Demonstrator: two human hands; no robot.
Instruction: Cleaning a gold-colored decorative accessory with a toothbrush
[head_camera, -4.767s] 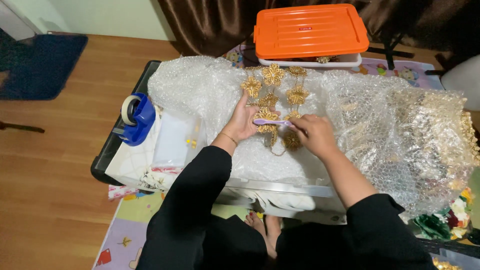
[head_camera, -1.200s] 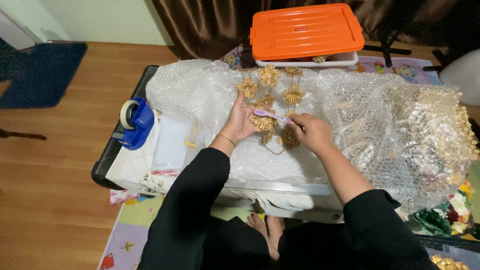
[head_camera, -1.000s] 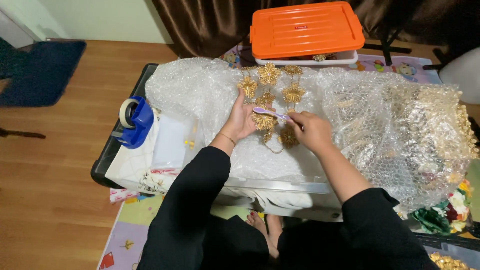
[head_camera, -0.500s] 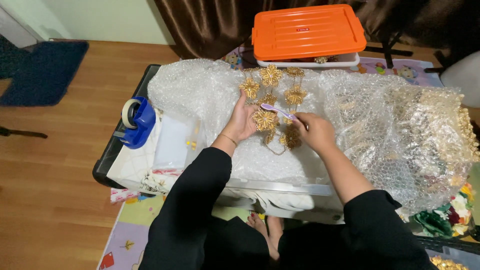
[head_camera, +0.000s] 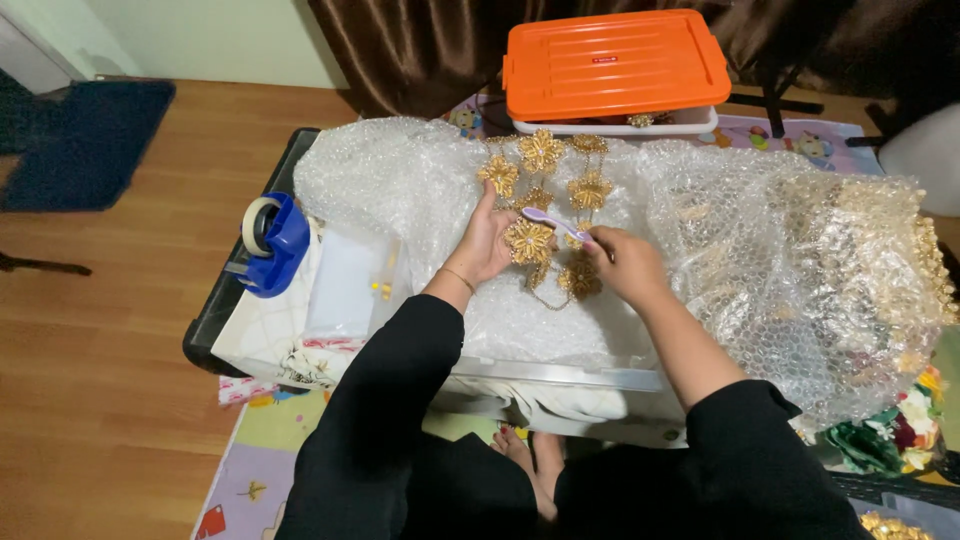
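Head view: the left hand (head_camera: 487, 243) lies flat on the bubble wrap (head_camera: 400, 180), its fingers (head_camera: 492, 205) spread and stretched out beside a gold flower ornament (head_camera: 529, 240). They seem to press the piece and the wrap under it, probably so that neither shifts; they close on nothing.

The right hand (head_camera: 625, 265) is curled shut around the handle of a small purple brush (head_camera: 553, 223). The brush head points away from these fingers toward the left hand and rests over the ornament, just at the left fingertips, apparently so the bristles can reach it while it is held steady.

More gold flowers (head_camera: 541, 151) lie linked beyond both sets of fingertips, spread out on the wrap, which cushions them over the worktop (head_camera: 560, 375).

Well left of the left fingers sits a blue tape dispenser (head_camera: 272, 240). Far beyond the fingertips stands a box with an orange lid (head_camera: 615, 62).
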